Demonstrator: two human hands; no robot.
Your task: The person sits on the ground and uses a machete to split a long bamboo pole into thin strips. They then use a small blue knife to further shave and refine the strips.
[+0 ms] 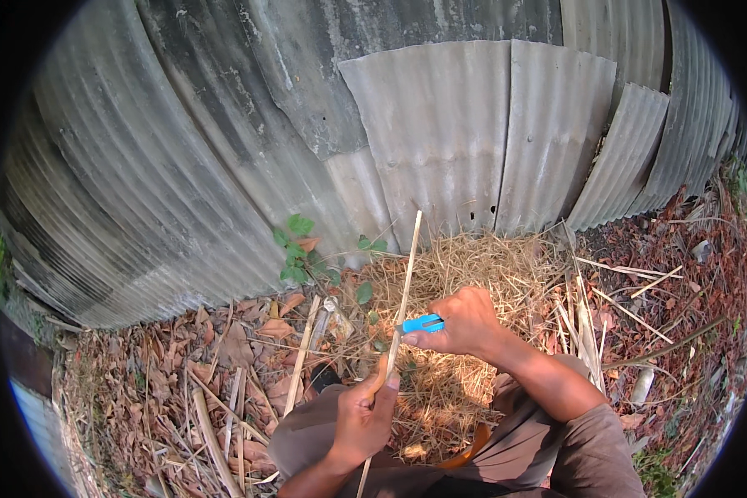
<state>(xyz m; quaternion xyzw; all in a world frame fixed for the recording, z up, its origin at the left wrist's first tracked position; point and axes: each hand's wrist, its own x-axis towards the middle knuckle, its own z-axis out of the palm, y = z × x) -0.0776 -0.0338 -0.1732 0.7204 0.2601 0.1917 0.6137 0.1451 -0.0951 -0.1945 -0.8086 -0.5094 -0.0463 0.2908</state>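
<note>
A long, pale strip of wood or bamboo (410,264) runs slantwise up from my lap toward the metal wall. My left hand (365,422) is closed round its lower part, the thumb lying along it. An orange-brown covering (378,378) appears to wrap a finger of that hand. Higher up, my right hand (466,322) grips a blue utility knife (424,324). The knife's front end meets the strip just above my left hand. Its blade is too small to make out clearly.
Curled pale shavings (481,264) heap between my legs and the corrugated metal wall (440,133). Cut strips (303,357) lie at left, others (588,332) at right. Dry leaves (232,344) cover the ground; a green plant (297,253) grows by the wall.
</note>
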